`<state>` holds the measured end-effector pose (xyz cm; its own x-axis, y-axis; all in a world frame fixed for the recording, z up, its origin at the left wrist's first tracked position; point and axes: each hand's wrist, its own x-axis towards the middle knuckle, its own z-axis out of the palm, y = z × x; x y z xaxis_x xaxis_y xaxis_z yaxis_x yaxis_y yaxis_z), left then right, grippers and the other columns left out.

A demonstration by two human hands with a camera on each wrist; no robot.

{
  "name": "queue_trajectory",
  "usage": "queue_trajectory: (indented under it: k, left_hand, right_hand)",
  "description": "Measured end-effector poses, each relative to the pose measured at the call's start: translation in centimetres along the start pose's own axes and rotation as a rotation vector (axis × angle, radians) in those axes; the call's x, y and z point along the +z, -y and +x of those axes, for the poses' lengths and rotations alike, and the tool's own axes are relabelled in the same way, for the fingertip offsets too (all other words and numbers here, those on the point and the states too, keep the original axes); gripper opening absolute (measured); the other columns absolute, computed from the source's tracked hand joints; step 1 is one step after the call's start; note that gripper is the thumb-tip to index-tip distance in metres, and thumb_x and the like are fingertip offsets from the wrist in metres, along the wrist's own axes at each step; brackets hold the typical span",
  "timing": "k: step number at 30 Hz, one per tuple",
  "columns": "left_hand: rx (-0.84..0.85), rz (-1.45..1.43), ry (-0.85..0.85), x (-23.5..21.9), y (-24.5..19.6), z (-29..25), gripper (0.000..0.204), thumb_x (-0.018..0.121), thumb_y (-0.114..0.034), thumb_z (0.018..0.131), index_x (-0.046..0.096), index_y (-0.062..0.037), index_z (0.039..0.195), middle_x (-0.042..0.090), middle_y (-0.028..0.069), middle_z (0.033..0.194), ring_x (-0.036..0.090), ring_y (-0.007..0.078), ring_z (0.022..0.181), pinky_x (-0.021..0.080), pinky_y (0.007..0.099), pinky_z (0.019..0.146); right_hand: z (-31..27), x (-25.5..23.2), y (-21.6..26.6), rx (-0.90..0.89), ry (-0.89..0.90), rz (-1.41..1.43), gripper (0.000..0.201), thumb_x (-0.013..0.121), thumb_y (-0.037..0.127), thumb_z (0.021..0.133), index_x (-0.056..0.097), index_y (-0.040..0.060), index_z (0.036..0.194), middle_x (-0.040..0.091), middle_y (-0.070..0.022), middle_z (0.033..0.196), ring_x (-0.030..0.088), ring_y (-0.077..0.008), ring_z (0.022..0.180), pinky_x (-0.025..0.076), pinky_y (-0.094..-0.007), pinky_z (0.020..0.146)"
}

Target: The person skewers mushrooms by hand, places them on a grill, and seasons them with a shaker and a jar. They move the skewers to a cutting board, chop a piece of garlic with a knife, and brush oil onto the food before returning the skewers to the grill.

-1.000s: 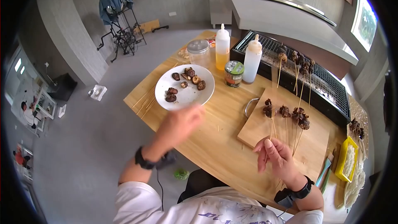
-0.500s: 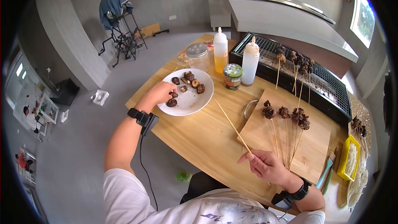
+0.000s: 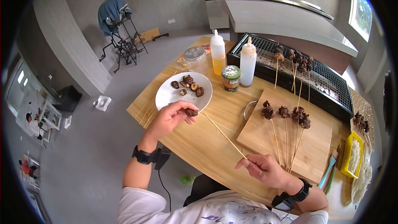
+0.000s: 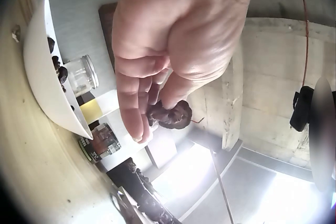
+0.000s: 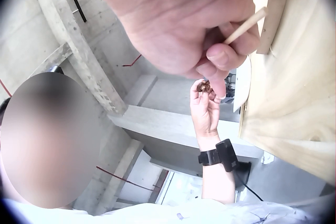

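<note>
In the head view my left hand (image 3: 169, 119) pinches a dark brown mushroom (image 3: 191, 112) at the near edge of the white plate (image 3: 163, 103); the left wrist view shows that mushroom (image 4: 171, 115) between thumb and fingers. My right hand (image 3: 267, 171) grips a bare wooden skewer (image 3: 226, 136), its far tip pointing toward the left hand, a short way from the mushroom. The right wrist view has the skewer's blunt end (image 5: 247, 26) sticking out of the right hand (image 5: 194, 29). Several mushrooms (image 3: 194, 86) lie on the plate.
Mushroom skewers lie on the cutting board (image 3: 265, 135), right of the plate. Behind stand two squeeze bottles (image 3: 248, 64), a green-lidded jar (image 3: 230, 79) and a clear jar (image 3: 195, 60). A grill (image 3: 327, 74) holds more skewers; a yellow tray (image 3: 351, 157) sits far right.
My left hand reached down to the plate, took a mushroom and moved right and nearer with it. The right hand still holds the skewer, shifted slightly.
</note>
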<state>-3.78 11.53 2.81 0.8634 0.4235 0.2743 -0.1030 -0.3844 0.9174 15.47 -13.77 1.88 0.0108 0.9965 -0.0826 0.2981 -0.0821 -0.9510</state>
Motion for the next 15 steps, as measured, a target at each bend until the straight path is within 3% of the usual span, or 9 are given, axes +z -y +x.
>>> queue_trajectory:
  k: [6, 10, 12, 15]
  left_hand:
    - [0.186, 0.335, -0.082, 2.5, -1.3, -0.4, 0.019, 0.058, 0.007, 0.078, 0.061, -0.0014, 0.095, 0.06, 0.0072, 0.1, 0.06, 0.0164, 0.089, 0.052, 0.0272, 0.076]
    - [0.208, 0.303, -0.1, 2.3, -0.4, -0.8, 0.02, 0.059, 0.007, 0.078, 0.06, -0.0016, 0.097, 0.061, 0.0067, 0.101, 0.06, 0.0162, 0.09, 0.051, 0.0272, 0.078]
    - [0.129, 0.076, -0.138, 2.0, 0.8, -1.0, 0.024, 0.059, 0.007, 0.078, 0.056, -0.002, 0.1, 0.061, 0.0071, 0.103, 0.06, 0.0155, 0.092, 0.05, 0.0278, 0.08]
    - [0.152, 0.019, -0.12, 1.5, 1.3, -1.3, 0.028, 0.059, 0.008, 0.078, 0.053, -0.0024, 0.103, 0.061, 0.0078, 0.105, 0.06, 0.0147, 0.093, 0.05, 0.0284, 0.081]
  right_hand:
    - [-0.1, 0.1, 0.2, 0.014, -0.01, -0.089, 0.016, 0.048, 0.013, 0.091, 0.062, 0.0059, 0.093, 0.038, -0.0058, 0.05, 0.035, -0.0124, 0.046, 0.034, -0.028, 0.046]
    - [-0.1, 0.2, 0.1, 0.007, -0.017, -0.168, 0.014, 0.05, 0.01, 0.089, 0.063, 0.0065, 0.091, 0.041, -0.0084, 0.049, 0.038, -0.0168, 0.044, 0.035, -0.03, 0.046]
    - [-0.1, 0.2, 0.3, -0.016, -0.01, -0.177, 0.013, 0.05, 0.01, 0.088, 0.063, 0.0065, 0.091, 0.043, -0.0093, 0.05, 0.04, -0.0189, 0.044, 0.036, -0.0309, 0.046]
    - [-0.1, 0.3, 0.5, -0.038, 0.0, -0.203, 0.013, 0.05, 0.01, 0.088, 0.063, 0.0066, 0.091, 0.047, -0.0108, 0.052, 0.043, -0.0225, 0.045, 0.038, -0.0324, 0.047]
